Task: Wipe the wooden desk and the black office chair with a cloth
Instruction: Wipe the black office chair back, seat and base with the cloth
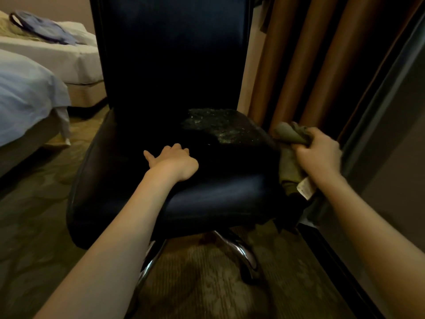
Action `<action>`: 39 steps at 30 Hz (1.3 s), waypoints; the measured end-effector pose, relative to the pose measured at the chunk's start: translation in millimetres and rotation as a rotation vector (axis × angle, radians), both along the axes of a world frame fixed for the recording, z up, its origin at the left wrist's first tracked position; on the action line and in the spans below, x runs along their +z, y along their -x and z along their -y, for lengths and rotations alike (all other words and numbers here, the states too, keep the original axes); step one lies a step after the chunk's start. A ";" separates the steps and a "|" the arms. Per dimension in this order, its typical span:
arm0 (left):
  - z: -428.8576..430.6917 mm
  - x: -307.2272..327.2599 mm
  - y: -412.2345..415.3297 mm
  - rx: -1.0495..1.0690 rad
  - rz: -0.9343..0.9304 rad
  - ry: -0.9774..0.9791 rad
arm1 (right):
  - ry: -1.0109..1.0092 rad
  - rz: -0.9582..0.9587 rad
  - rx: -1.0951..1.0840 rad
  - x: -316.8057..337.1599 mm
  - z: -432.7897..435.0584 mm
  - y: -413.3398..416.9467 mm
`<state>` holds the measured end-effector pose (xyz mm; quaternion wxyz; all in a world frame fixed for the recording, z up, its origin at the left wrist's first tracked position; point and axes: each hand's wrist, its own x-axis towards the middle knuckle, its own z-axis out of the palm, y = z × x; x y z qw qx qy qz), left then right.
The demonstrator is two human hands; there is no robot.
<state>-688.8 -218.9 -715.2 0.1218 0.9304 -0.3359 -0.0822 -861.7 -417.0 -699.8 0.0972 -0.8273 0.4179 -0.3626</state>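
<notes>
The chair-wiping step looks in hand: the left hand [173,161] rests flat-fingered on the black office chair [174,125] seat while the right hand [316,153] grips the bunched cloth [291,134] just beside the seat's right edge, which likely needs wiping next.

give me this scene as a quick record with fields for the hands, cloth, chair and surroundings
chair: black, tall back, scuffed patch at the seat's rear right
cloth: olive, bunched, white tag hanging below
left hand: rests on the seat, holding nothing
right hand: grips the cloth at the seat's right edge
base: chrome legs on patterned carpet
surroundings: beds to the left, brown curtain to the right
</notes>
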 end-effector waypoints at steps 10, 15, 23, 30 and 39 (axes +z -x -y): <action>-7.9 2.0 -11.0 -0.055 -0.055 -0.002 | 0.024 -0.167 0.283 -19.4 -66.4 -82.8; -8.4 2.3 -12.7 -0.043 -0.051 -0.015 | -0.056 -0.180 -0.040 -11.6 11.7 -21.2; 2.7 10.0 -8.2 0.010 -0.034 -0.044 | -0.611 0.170 0.035 3.4 46.3 -9.5; -16.9 8.0 -34.7 0.070 -0.061 0.349 | -0.748 0.177 0.087 1.0 49.9 -4.6; -38.7 0.9 -54.0 0.165 -0.072 0.338 | -0.532 -0.206 0.083 10.6 5.4 5.5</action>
